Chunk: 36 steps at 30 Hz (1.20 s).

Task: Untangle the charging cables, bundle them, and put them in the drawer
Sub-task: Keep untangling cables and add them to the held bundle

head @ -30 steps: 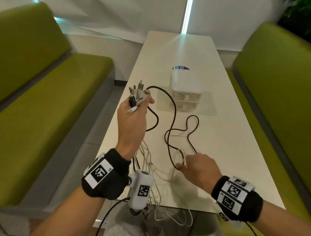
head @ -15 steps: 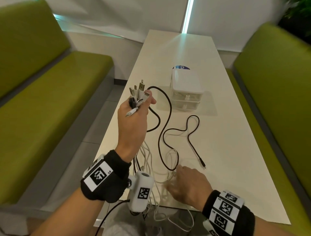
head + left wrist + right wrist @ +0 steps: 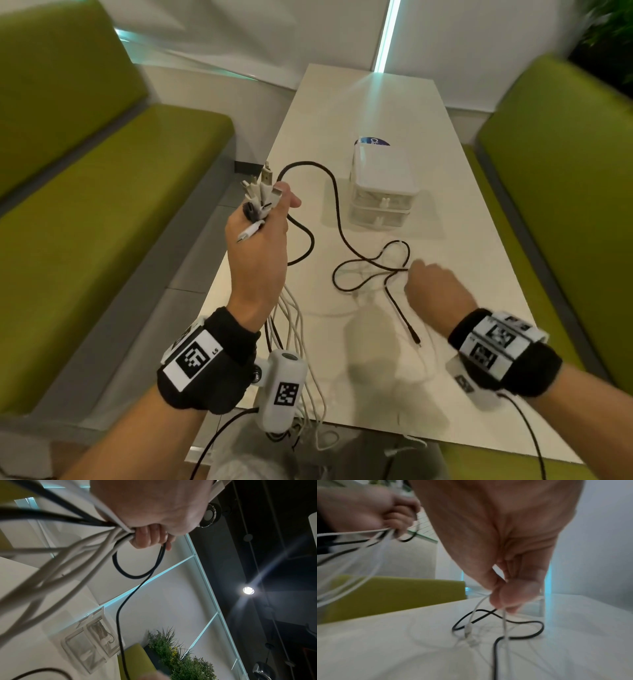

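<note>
While the black cable is looping across the white table, two hands are working the cables.

Left hand is fisting several plug ends, white cables hanging below it. Right hand is pinching one thin white cable over the black loops. One two-drawer organizer is standing beyond both hands.

White cable in right hand's grip, blurred.
</note>
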### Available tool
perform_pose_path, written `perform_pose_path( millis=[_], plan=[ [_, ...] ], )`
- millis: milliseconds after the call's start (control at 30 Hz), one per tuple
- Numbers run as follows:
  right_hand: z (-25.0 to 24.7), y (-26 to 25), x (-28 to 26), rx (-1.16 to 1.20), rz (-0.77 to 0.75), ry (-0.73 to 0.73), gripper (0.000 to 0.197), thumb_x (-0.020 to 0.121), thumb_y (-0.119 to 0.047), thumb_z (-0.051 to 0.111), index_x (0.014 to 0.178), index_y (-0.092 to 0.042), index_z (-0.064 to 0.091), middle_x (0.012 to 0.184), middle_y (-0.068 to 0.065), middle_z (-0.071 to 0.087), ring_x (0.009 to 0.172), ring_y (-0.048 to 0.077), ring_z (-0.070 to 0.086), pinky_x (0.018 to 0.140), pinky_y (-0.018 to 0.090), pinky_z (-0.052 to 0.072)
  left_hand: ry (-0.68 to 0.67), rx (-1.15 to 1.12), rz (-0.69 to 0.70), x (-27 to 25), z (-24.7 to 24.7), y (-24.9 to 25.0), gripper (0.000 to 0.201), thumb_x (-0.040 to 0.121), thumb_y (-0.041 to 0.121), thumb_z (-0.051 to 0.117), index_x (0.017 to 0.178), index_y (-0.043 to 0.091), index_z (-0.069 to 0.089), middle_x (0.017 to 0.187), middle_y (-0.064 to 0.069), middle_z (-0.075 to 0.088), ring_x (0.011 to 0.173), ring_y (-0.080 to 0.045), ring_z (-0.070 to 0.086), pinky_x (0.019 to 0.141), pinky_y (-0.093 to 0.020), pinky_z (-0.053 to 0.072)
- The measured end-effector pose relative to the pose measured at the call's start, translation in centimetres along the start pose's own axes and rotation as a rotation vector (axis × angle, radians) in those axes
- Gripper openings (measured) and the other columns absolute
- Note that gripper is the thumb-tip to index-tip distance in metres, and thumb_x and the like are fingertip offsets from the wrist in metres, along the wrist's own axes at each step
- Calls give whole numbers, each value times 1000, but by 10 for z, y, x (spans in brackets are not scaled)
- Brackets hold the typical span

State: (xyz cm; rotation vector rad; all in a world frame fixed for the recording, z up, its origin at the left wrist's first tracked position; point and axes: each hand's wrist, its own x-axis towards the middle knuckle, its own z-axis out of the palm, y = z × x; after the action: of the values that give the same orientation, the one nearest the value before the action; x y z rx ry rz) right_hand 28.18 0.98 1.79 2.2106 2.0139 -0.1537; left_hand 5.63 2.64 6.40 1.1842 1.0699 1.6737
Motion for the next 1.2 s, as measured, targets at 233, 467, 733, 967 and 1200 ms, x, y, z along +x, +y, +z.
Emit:
perform_pose_path(
  millis=[233,467,733,967,1200],
  plan=[
    [-9,15,45,274,-12,250,18,99,-15,46,116,-8,49,102,13,63,86,33,60,73,39,48,-59,37,-8,-3,4,-7,34,92,43,57,71,17,61,50,19,47,56,-2,44,61,-21,30],
    [25,-16,32,393,1,115,84,94,-48,54,152,-17,2,84,9,60,81,34,60,67,36,42,-307,33,108,-5,-11,-1,42,83,25,60,50,12,39,45,-3,34,44,-16,30,52,-26,30],
    [3,-12,49,547,29,295,45,101,-44,38,136,-16,38,94,16,67,85,38,61,70,38,44,-448,97,-25,-16,-21,-10,32,75,39,51,45,29,48,47,12,42,48,-5,39,58,-20,31],
    [-60,1,70,415,-199,446,41,100,-45,41,120,-14,58,124,13,61,129,34,46,97,42,47,-488,129,80,-16,-12,-4,35,80,20,56,50,9,41,49,13,40,49,-5,39,60,-11,34],
    [-112,-1,52,371,-540,575,44,101,-41,44,140,-20,46,162,-4,17,150,9,8,108,24,24,-389,164,-85,-10,1,-1,29,96,21,58,94,-5,72,47,15,29,43,-4,29,47,-10,26]
  ],
)
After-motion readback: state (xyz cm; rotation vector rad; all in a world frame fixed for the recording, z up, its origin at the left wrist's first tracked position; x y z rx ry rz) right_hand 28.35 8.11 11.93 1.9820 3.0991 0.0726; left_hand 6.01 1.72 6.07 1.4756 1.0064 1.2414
